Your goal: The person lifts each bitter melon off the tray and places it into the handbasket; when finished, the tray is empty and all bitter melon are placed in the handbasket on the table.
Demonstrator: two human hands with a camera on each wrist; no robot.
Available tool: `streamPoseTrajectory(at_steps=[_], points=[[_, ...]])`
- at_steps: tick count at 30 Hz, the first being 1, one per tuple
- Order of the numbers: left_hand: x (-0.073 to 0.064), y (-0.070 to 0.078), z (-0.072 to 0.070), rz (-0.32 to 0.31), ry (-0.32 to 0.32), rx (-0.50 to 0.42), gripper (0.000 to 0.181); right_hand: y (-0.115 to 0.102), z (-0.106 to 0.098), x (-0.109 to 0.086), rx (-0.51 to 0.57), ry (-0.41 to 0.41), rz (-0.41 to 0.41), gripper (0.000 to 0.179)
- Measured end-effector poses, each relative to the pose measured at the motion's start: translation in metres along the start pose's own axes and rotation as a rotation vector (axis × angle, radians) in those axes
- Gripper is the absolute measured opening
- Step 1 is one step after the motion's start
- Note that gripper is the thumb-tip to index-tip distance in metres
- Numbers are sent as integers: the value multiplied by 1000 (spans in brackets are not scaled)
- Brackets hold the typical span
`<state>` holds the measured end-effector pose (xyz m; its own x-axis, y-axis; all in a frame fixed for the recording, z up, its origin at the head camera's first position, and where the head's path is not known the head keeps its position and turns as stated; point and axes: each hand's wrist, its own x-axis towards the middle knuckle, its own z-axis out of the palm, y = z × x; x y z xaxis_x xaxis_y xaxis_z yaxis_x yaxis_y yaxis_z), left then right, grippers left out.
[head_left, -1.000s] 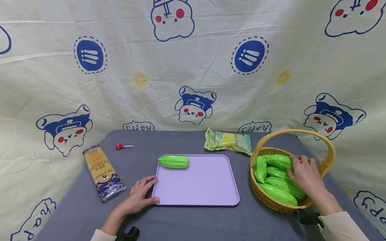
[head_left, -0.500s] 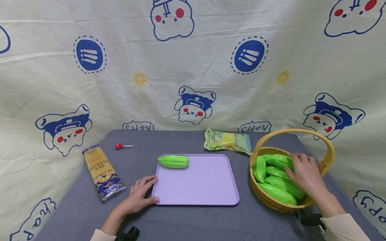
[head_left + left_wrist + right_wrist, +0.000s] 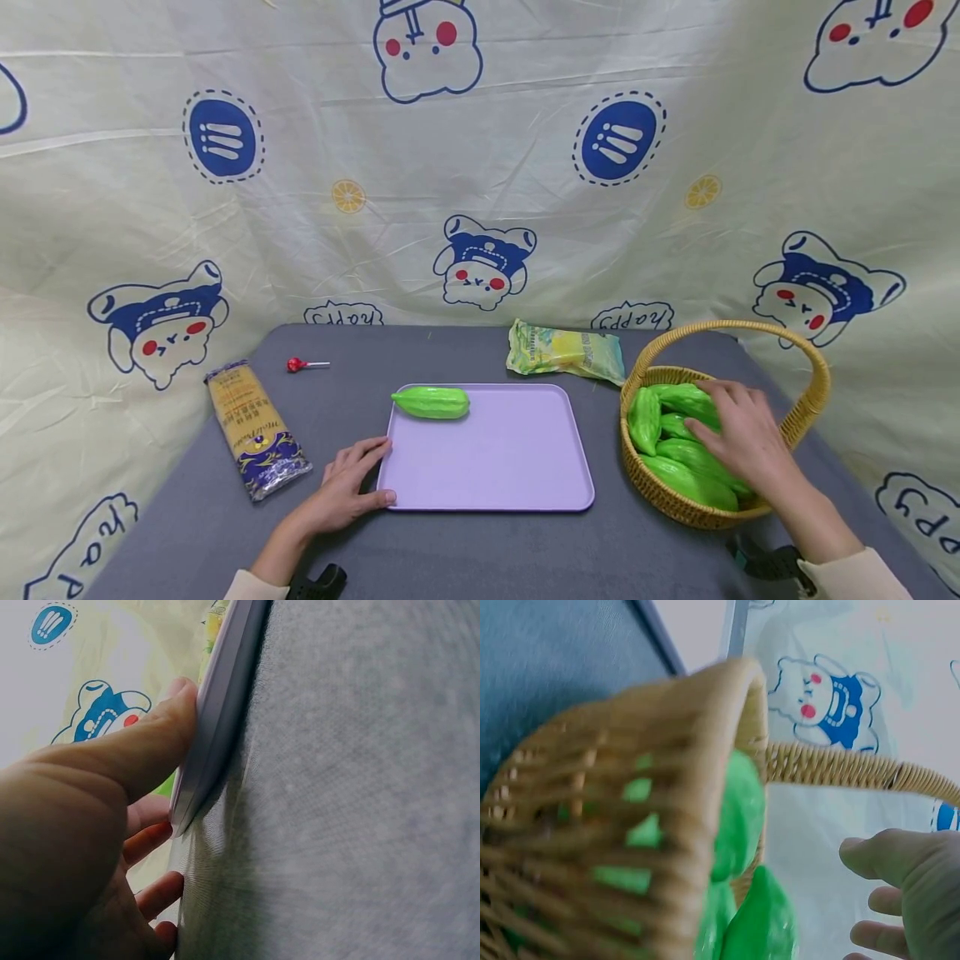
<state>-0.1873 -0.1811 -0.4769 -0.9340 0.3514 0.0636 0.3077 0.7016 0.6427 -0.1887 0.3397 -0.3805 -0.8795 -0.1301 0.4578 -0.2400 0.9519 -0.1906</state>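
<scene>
A green ridged gourd (image 3: 431, 402) lies at the back left of a lilac tray (image 3: 487, 467). My left hand (image 3: 348, 487) touches the tray's left side, thumb at the front corner and index finger farther up the edge. In the left wrist view, the thumb rests along the tray's rim (image 3: 214, 727). A wicker basket (image 3: 652, 492) on the right holds several more gourds (image 3: 693, 462). Over its right side is my right hand (image 3: 742, 429), fingers spread. The right wrist view shows that hand apart from the gourds (image 3: 761, 922), holding nothing there.
Behind the tray lies a green and yellow packet (image 3: 566, 352). To the left are a long gold and blue packet (image 3: 257, 429) and a red lollipop (image 3: 297, 365). The basket's tall handle (image 3: 821, 375) arches behind the right hand. A printed cloth hangs behind the table.
My right hand has shifted slightly left and its fingers have lifted a little over the gourds. The left hand, the tray and the gourd on it have stayed in place.
</scene>
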Motion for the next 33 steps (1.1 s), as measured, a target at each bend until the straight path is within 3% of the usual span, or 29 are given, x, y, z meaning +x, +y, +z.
streamPoseTrajectory(at_steps=[19, 33], points=[[0, 0, -1, 5, -5, 4, 74, -51, 12, -8, 113, 144, -232, 57], [0, -1, 0, 11, 4, 4, 74, -89, 29, -11, 172, 141, -288, 56]])
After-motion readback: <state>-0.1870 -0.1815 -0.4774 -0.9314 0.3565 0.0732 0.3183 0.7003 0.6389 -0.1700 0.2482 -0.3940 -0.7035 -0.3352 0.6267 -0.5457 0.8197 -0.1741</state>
